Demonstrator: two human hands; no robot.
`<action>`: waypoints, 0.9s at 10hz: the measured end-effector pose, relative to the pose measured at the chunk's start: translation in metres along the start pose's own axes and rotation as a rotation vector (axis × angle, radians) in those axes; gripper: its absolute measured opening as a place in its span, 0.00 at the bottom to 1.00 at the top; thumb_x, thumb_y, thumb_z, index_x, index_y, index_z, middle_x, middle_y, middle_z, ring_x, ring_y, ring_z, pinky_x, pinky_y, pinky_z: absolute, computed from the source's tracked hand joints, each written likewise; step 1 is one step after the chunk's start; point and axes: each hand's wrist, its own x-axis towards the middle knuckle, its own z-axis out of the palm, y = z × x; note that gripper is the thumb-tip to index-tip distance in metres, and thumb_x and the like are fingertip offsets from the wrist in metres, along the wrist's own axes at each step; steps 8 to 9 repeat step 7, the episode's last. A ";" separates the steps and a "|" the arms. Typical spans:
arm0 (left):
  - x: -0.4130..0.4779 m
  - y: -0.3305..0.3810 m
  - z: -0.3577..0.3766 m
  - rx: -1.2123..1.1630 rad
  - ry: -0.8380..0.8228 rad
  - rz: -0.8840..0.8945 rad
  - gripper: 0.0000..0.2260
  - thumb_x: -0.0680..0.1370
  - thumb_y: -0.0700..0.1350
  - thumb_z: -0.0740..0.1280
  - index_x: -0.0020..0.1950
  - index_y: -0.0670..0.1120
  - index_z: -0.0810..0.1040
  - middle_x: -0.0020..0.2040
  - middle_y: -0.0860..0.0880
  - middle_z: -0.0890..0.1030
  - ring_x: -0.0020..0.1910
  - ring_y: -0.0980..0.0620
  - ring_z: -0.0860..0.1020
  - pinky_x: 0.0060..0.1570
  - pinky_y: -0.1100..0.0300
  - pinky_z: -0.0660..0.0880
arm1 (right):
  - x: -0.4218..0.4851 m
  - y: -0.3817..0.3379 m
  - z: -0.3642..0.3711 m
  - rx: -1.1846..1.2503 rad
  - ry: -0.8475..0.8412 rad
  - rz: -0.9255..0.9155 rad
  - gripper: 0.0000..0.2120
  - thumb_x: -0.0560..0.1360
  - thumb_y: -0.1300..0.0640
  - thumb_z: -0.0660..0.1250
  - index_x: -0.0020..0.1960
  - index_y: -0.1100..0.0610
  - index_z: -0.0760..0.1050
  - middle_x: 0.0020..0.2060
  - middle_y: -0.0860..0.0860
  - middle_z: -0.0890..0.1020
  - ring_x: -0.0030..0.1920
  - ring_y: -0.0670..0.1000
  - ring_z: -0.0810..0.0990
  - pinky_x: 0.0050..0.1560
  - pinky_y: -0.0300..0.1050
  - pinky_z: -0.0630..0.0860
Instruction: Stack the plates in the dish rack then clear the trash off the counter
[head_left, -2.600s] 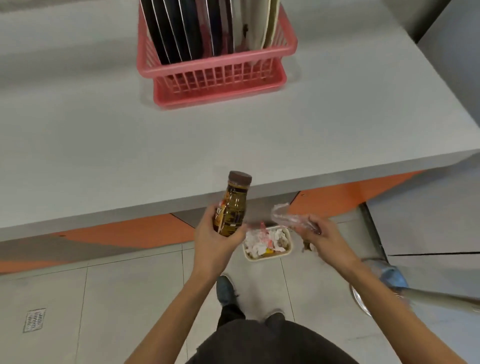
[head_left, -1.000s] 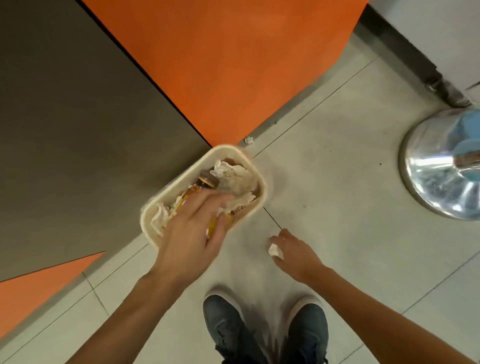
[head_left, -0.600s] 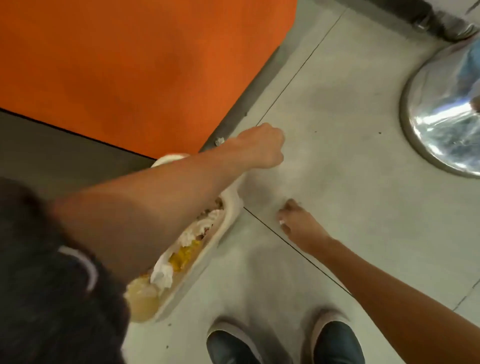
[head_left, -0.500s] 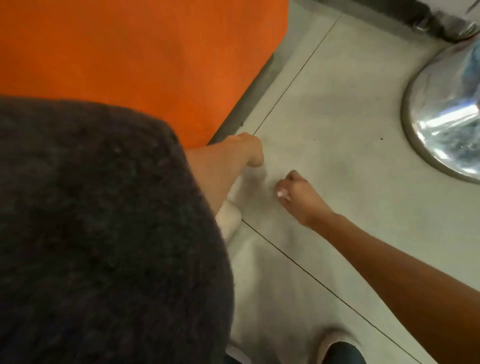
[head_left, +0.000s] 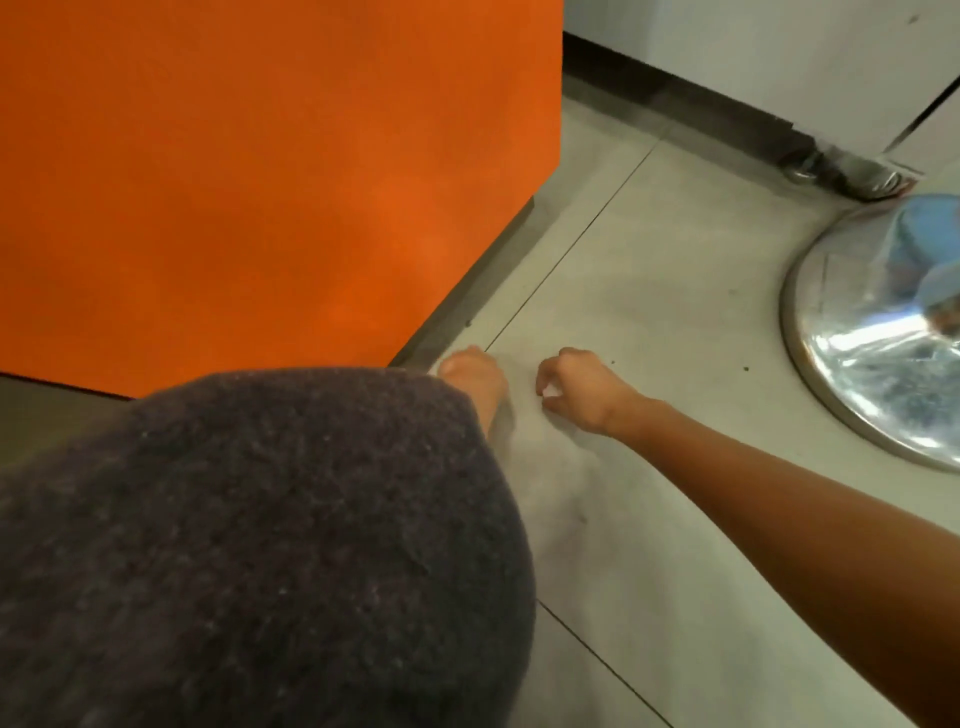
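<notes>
Down on the floor (head_left: 649, 260), the left hand (head_left: 474, 370) sits at the foot of the counter panel (head_left: 260, 182). The right hand (head_left: 582, 392) is just to its right, with a paper scrap (head_left: 551, 391) in its fingers. A sleeve (head_left: 260, 545) covers the near left, and a round base (head_left: 872, 338) stands well off right, before the wall (head_left: 779, 52).

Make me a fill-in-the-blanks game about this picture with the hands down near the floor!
The big panel behind the hands is coloured ____.
The right hand pinches a small ____ scrap.
The shiny metal base stands on the person's ____ side.
The left hand reaches down toward the tiled ____.
Missing words: orange; white; right; floor.
</notes>
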 end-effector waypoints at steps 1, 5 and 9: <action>-0.062 0.012 -0.037 -0.151 0.072 0.263 0.14 0.79 0.41 0.62 0.64 0.43 0.75 0.63 0.43 0.76 0.60 0.44 0.77 0.51 0.55 0.74 | -0.040 -0.028 -0.015 0.165 0.133 0.126 0.09 0.73 0.64 0.68 0.53 0.60 0.78 0.48 0.58 0.75 0.48 0.58 0.76 0.45 0.41 0.65; -0.289 -0.171 -0.017 -1.075 0.310 0.166 0.03 0.76 0.43 0.69 0.46 0.46 0.83 0.35 0.51 0.81 0.32 0.57 0.77 0.34 0.66 0.71 | -0.181 -0.223 -0.122 0.606 0.023 0.107 0.08 0.71 0.60 0.72 0.50 0.53 0.81 0.47 0.50 0.80 0.39 0.44 0.76 0.44 0.39 0.69; -0.336 -0.215 0.017 -1.108 -0.052 -0.098 0.22 0.76 0.47 0.71 0.70 0.54 0.71 0.55 0.48 0.81 0.39 0.45 0.84 0.40 0.54 0.82 | -0.196 -0.273 -0.139 0.461 -0.247 0.195 0.25 0.77 0.52 0.66 0.72 0.52 0.67 0.62 0.56 0.72 0.63 0.56 0.73 0.56 0.41 0.67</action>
